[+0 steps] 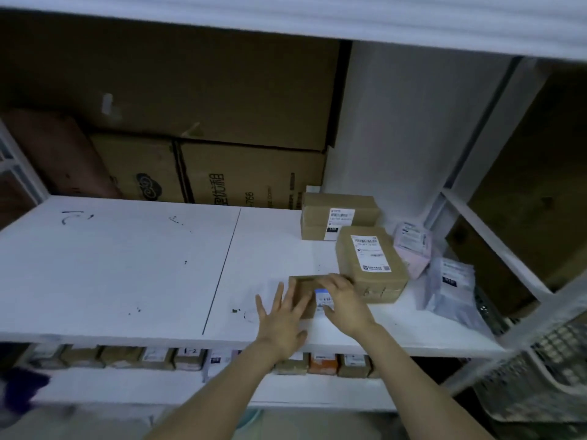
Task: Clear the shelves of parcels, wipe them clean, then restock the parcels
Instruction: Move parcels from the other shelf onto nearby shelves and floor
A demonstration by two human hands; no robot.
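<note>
A white shelf (127,265) with dark scuff marks fills the middle of the view. A small flat brown parcel (306,282) with a white and blue label lies near its front edge. My left hand (281,315) rests flat on the parcel's left part with straight, spread fingers. My right hand (344,301) lies over its right part, fingers reaching across the top toward the far edge. To the right lie a larger brown box (370,262), a brown box (336,217) behind it, a pink mailer (413,249) and clear plastic bags (451,287).
Big cardboard cartons (222,173) stand behind the shelf. The lower shelf (127,357) holds a row of several small parcels. A white mesh basket (546,376) sits at the lower right. A dark blue cloth (22,389) shows at the lower left.
</note>
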